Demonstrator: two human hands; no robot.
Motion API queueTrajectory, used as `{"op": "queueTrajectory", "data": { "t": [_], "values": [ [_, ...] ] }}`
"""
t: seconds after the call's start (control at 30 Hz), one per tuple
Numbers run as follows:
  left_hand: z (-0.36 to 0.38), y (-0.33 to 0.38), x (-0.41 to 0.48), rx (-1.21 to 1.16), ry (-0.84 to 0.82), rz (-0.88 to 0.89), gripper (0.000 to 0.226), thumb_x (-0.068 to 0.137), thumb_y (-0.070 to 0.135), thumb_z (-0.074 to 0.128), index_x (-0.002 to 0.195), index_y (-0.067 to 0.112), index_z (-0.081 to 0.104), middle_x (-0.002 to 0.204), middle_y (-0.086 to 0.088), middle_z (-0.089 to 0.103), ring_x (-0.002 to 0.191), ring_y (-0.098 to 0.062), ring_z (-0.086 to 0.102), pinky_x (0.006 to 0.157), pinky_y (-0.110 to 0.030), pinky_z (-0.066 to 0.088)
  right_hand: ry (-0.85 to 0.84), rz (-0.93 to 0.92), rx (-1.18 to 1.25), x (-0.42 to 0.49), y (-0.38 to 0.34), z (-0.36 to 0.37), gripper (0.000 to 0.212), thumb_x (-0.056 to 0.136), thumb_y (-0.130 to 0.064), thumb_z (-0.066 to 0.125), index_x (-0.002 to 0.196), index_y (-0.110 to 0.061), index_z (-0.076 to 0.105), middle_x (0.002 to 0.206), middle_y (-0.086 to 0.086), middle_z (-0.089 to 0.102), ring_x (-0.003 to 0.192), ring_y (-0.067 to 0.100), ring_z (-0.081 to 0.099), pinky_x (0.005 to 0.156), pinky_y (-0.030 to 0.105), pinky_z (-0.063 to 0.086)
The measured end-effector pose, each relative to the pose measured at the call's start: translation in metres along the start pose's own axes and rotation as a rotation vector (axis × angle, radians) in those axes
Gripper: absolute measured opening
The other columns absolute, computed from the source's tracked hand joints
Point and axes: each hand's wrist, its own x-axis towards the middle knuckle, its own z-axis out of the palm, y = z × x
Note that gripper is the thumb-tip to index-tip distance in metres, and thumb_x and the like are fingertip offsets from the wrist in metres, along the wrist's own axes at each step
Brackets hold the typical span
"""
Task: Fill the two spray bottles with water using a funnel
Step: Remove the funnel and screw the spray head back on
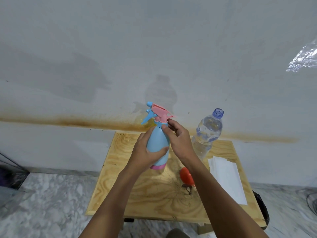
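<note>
Plywood table (154, 200), stained wall (154, 48). Gripping blue spray bottle (158, 140) upright mid-table with left hand (145, 155), pinching its collar with right hand (178, 138). Probably unscrewing head; next: red funnel (186, 175) into neck.

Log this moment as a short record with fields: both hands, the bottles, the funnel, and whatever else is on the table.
left hand: grips the body of the spray bottle
right hand: fingers pinch the blue collar below the pink trigger head, which is still on
water bottle: clear, uncapped, upright, holds water, right of the spray bottle
funnel: red, on the table, partly hidden
white sheet: flat near the table's right edge
table: wooden
</note>
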Motion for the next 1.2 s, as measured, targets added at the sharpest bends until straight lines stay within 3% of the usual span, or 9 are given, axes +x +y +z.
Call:
{"op": "queueTrajectory", "data": {
  "t": [0.17,0.3,0.37,0.57,0.73,0.9,1.0,1.1,1.2],
  "values": [
    [0.001,0.006,-0.004,-0.002,-0.003,0.02,0.072,0.068,0.052,0.078,0.129,0.064,0.042,0.117,0.01,0.055,0.109,-0.005,0.06,0.084,-0.033,0.06,0.099,0.03,0.038,-0.003,0.001,0.006,0.035,0.084,-0.024,0.079,0.111,-0.013,0.06,0.11,0.003,0.069,0.099,0.009,0.066,0.09,0.037,0.057],
    [0.003,0.009,-0.004,0.008,0.016,0.017,0.073,0.074,0.038,0.084,0.134,0.051,0.045,0.118,0.01,0.054,0.108,-0.002,0.057,0.083,-0.027,0.057,0.027,0.06,0.123,-0.003,-0.004,0.004,0.02,0.095,-0.028,0.064,0.113,-0.02,0.066,0.11,-0.002,0.072,0.102,0.01,0.066,0.087,0.027,0.055],
    [0.003,0.011,-0.004,0.001,0.017,0.011,0.072,0.071,0.043,0.082,0.134,0.048,0.047,0.118,0.01,0.054,0.108,-0.002,0.058,0.084,-0.029,0.058,0.01,0.062,0.115,-0.005,-0.006,0.003,0.017,0.1,-0.025,0.057,0.11,-0.022,0.07,0.103,-0.002,0.074,0.094,0.008,0.068,0.082,0.026,0.055],
    [0.006,0.015,-0.004,-0.035,-0.006,0.017,0.073,0.072,0.043,0.082,0.136,0.048,0.049,0.118,0.004,0.057,0.107,-0.011,0.063,0.082,-0.038,0.061,0.124,0.058,0.105,-0.009,-0.001,0.013,0.035,0.084,-0.031,0.078,0.112,-0.018,0.061,0.11,0.005,0.07,0.102,0.02,0.068,0.094,0.043,0.056],
    [0.007,0.02,-0.005,-0.075,0.004,0.007,0.07,0.071,0.044,0.081,0.134,0.049,0.05,0.121,0.008,0.06,0.108,-0.007,0.062,0.083,-0.039,0.061,0.03,0.052,0.179,-0.015,-0.004,0.01,0.025,0.101,-0.027,0.054,0.121,-0.016,0.067,0.111,0.006,0.073,0.102,0.022,0.069,0.086,0.039,0.058],
    [0.009,0.023,-0.006,-0.096,0.001,0.002,0.071,0.069,0.045,0.079,0.134,0.047,0.051,0.12,0.006,0.061,0.107,-0.008,0.064,0.083,-0.039,0.062,0.174,0.051,0.2,-0.016,-0.006,0.02,0.023,0.085,-0.026,0.077,0.106,-0.025,0.067,0.106,0.003,0.073,0.102,0.023,0.07,0.088,0.039,0.059],
    [0.008,0.024,-0.006,-0.101,-0.002,0.003,0.069,0.07,0.045,0.079,0.134,0.045,0.052,0.122,0.007,0.061,0.108,-0.009,0.064,0.083,-0.041,0.062,0.127,0.071,0.259,-0.018,-0.005,0.018,0.033,0.09,-0.028,0.071,0.121,-0.025,0.062,0.114,0.002,0.072,0.105,0.02,0.07,0.086,0.035,0.059],
    [0.005,0.025,-0.005,-0.097,-0.016,0.008,0.071,0.071,0.043,0.081,0.135,0.044,0.052,0.124,0.008,0.062,0.112,-0.013,0.063,0.086,-0.044,0.06,0.126,0.073,0.27,-0.018,-0.004,0.014,0.03,0.097,-0.028,0.062,0.125,-0.018,0.064,0.118,0.002,0.071,0.109,0.021,0.068,0.094,0.043,0.056],
    [0.003,0.027,-0.004,-0.117,-0.044,0.0,0.067,0.076,0.034,0.083,0.136,0.041,0.053,0.124,0.008,0.064,0.112,-0.013,0.064,0.087,-0.045,0.06,0.174,0.068,0.276,-0.018,-0.005,0.014,0.029,0.091,-0.026,0.07,0.118,-0.018,0.067,0.114,0.003,0.073,0.109,0.021,0.069,0.098,0.049,0.054]
  ]
}}
